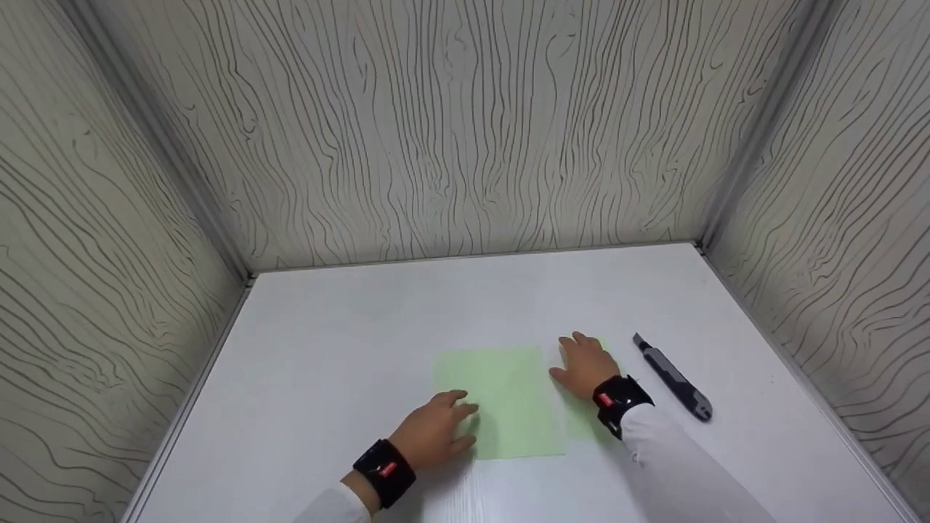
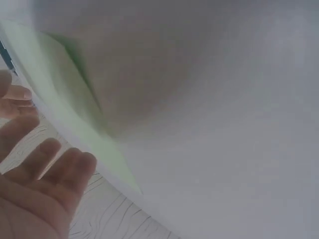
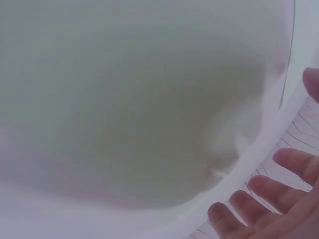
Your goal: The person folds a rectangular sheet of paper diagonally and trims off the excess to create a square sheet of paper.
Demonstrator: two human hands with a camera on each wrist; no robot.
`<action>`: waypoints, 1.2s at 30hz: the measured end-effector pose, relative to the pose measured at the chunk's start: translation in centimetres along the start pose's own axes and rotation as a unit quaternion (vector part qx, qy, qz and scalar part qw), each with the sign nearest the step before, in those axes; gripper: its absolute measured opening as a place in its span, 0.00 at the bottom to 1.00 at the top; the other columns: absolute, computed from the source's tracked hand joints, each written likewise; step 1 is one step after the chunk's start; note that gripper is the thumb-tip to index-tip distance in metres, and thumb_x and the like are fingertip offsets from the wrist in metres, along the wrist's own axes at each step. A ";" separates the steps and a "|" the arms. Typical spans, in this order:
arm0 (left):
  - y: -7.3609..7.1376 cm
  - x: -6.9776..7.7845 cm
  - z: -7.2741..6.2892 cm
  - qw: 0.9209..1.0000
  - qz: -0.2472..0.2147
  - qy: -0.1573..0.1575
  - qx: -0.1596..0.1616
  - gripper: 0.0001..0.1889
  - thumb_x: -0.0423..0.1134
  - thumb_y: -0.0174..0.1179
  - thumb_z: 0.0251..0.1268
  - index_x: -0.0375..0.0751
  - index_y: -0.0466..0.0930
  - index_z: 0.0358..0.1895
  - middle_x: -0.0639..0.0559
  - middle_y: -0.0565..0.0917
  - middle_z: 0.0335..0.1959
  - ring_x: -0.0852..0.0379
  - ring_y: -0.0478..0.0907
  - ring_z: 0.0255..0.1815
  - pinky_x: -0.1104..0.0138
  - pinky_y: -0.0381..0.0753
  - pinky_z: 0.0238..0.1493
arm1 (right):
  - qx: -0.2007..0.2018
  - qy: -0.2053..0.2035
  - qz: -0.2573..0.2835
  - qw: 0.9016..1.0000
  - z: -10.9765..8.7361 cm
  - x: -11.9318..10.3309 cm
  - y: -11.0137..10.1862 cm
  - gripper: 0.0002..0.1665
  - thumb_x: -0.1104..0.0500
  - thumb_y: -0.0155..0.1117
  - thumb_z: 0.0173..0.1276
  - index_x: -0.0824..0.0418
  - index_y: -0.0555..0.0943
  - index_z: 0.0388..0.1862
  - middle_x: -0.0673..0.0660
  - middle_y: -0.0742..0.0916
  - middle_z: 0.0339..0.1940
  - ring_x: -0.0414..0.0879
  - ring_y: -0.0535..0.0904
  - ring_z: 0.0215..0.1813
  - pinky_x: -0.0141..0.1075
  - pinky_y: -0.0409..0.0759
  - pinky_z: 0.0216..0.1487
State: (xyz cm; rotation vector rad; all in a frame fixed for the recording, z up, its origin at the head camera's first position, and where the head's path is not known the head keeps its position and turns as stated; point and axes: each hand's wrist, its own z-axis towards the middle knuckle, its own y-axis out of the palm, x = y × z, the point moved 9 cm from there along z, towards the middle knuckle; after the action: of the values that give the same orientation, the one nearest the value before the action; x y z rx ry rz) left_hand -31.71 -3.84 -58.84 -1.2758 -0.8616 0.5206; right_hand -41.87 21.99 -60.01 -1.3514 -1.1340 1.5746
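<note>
A pale green sheet of paper [image 1: 508,403] lies flat on the white table. My left hand [image 1: 432,430] is over its lower left edge, fingers spread and relaxed, holding nothing. To the right, across a thin gap, lies a narrower green paper piece [image 1: 585,428]. My right hand [image 1: 587,367] covers much of that piece, its fingers loosely extended; whether it presses on the paper I cannot tell. The left wrist view shows the left fingers [image 2: 67,172] beside the green sheet. In the right wrist view the right fingers [image 3: 279,194] are apart, and the surface below is blurred.
Right of the right hand lies a grey and black utility knife [image 1: 672,379], its blade out and pointing away from me. The white table [image 1: 349,327] meets wood-patterned panels [image 1: 465,145] at the back and both sides.
</note>
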 end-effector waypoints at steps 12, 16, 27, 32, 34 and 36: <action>2.1 0.5 3.2 0.997 0.035 -0.066 -0.027 0.28 0.54 0.66 0.75 0.56 0.79 0.75 0.39 0.79 0.76 0.32 0.75 0.78 0.36 0.80 0.71 | -0.045 0.013 -0.029 0.998 -1.9 1.0 -0.3 0.25 0.55 0.73 0.69 0.73 0.84 0.56 0.72 0.86 0.53 0.70 0.81 0.54 0.64 0.83 0.58; 1.8 0.7 3.4 0.997 0.036 -0.064 -0.027 0.27 0.53 0.66 0.75 0.54 0.80 0.74 0.38 0.79 0.76 0.31 0.75 0.78 0.35 0.79 0.72 | -0.036 -0.021 -0.021 0.999 -2.0 0.5 -0.2 0.27 0.58 0.72 0.68 0.74 0.83 0.60 0.76 0.86 0.62 0.75 0.81 0.62 0.65 0.81 0.66; 1.4 0.9 4.1 0.997 0.047 -0.057 -0.031 0.27 0.53 0.66 0.75 0.54 0.81 0.74 0.38 0.80 0.75 0.32 0.76 0.77 0.35 0.80 0.71 | -0.027 -0.025 -0.020 0.999 -1.9 0.2 0.0 0.31 0.56 0.71 0.70 0.73 0.81 0.67 0.78 0.82 0.70 0.77 0.78 0.70 0.71 0.79 0.68; 1.5 0.7 4.1 0.997 0.045 -0.056 -0.025 0.27 0.53 0.66 0.75 0.54 0.81 0.74 0.38 0.80 0.75 0.32 0.76 0.77 0.35 0.80 0.71 | -0.029 -0.022 -0.023 0.999 -1.8 0.5 0.4 0.32 0.55 0.71 0.71 0.72 0.81 0.69 0.78 0.81 0.71 0.77 0.77 0.71 0.71 0.79 0.68; 1.6 0.6 4.1 0.997 0.047 -0.056 -0.025 0.27 0.53 0.65 0.75 0.54 0.81 0.74 0.38 0.80 0.75 0.32 0.76 0.77 0.35 0.80 0.71 | -0.030 -0.019 -0.020 0.999 -1.8 0.5 0.4 0.33 0.55 0.71 0.72 0.72 0.80 0.70 0.77 0.81 0.72 0.77 0.77 0.72 0.71 0.78 0.69; 1.7 0.5 4.1 0.997 0.046 -0.057 -0.026 0.27 0.53 0.65 0.76 0.54 0.81 0.74 0.38 0.80 0.75 0.32 0.76 0.77 0.35 0.80 0.71 | -0.032 -0.016 -0.020 0.999 -1.8 0.5 0.5 0.33 0.54 0.70 0.72 0.71 0.80 0.70 0.77 0.81 0.73 0.77 0.76 0.73 0.72 0.77 0.70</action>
State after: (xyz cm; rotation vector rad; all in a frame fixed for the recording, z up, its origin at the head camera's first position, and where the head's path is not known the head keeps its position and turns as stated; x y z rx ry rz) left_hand -34.47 -0.51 -60.13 -1.3482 -0.9180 0.6531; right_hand -40.17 22.57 -60.75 -1.3407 -1.2319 1.5479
